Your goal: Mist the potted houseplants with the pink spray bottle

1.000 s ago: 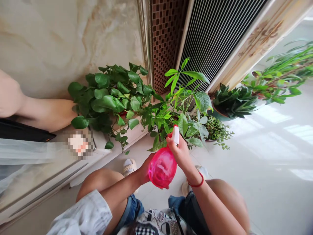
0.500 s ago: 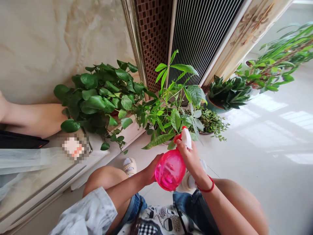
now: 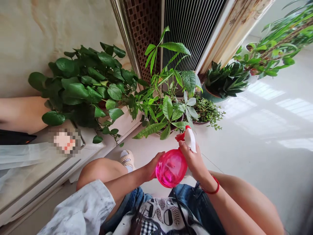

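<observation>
Gripping the neck of a pink spray bottle point(image 3: 171, 167), the right hand point(image 3: 194, 160) is closed round it just under the white spray head point(image 3: 190, 139), with a red bracelet point(image 3: 212, 189) at the wrist. The left hand point(image 3: 153, 164) cups the bottle's round side with its fingers curled against it. The bottle is held in the air above the person's knees, over the pale floor point(image 3: 256, 130). Just beyond the spray head stands a potted plant with long pointed leaves point(image 3: 162, 111), whose lowest leaves hang nearest the nozzle. A bushy plant with broad dark leaves point(image 3: 83, 85) spreads over the white ledge point(image 3: 117, 127) to the left. To the right sit a small-leaved trailing plant point(image 3: 206, 111) and a dark spiky plant point(image 3: 225, 80), and further off a tall plant point(image 3: 274, 45). Another person's bare limb point(image 3: 19, 112) rests on the ledge at the far left. A sandalled foot point(image 3: 127, 158) shows beside the left knee. Compared with a second ago, the spray head has come away from the leaves it sat among and now lies further right. The grip of both hands is unchanged.
</observation>
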Tool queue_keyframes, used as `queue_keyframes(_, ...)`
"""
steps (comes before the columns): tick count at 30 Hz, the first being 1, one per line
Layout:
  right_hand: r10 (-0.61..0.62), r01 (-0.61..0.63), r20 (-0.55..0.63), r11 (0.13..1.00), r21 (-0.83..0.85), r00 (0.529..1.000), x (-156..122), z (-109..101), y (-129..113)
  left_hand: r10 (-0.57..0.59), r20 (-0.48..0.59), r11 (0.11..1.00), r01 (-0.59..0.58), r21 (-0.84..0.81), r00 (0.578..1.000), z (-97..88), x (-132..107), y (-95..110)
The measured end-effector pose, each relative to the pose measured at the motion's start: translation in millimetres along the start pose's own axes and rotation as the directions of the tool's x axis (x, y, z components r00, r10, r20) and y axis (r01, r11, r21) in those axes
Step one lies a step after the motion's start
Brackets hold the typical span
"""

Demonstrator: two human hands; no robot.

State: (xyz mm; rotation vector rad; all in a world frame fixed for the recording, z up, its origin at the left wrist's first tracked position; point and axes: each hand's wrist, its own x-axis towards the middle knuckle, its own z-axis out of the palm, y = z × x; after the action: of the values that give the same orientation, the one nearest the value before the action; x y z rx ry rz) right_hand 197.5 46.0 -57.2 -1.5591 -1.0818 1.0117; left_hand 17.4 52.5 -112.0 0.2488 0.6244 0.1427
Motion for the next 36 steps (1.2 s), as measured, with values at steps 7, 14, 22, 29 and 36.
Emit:
queue_keyframes(7, 0.083, -0.082, 0.004, 0.994, -0.067, 0.997, -1, 27, 9, -0.065, -0.06, 0.998, 0.065, 0.014, 0.996, -9.0, -9, -13)
queue_keyframes(14, -0.017, 0.024, 0.068, 0.994, -0.103, 0.998, -9, 58, -1, 0.058, -0.153, 0.998, -0.062, -0.02, 0.987, -32.5, -36, -12)
queue_keyframes(22, -0.034, 0.06, 0.178, 0.987, -0.146, 0.983, 5, 92, -15, -0.021, -0.089, 0.999, 0.017, -0.051, 0.996, -40.7, -78, 23)
queue_keyframes(29, 0.023, -0.01, 0.184, 0.997, -0.074, 0.983, 19, 113, -26, 0.095, -0.155, 0.995, -0.09, 0.041, 0.983, -36.3, -94, 41)
queue_keyframes(36, 0.152, -0.19, 0.237, 0.971, 0.148, 0.96, 15, 129, -26, 0.119, -0.392, 0.98, -0.046, 0.191, 0.912, -77.8, -86, 33)
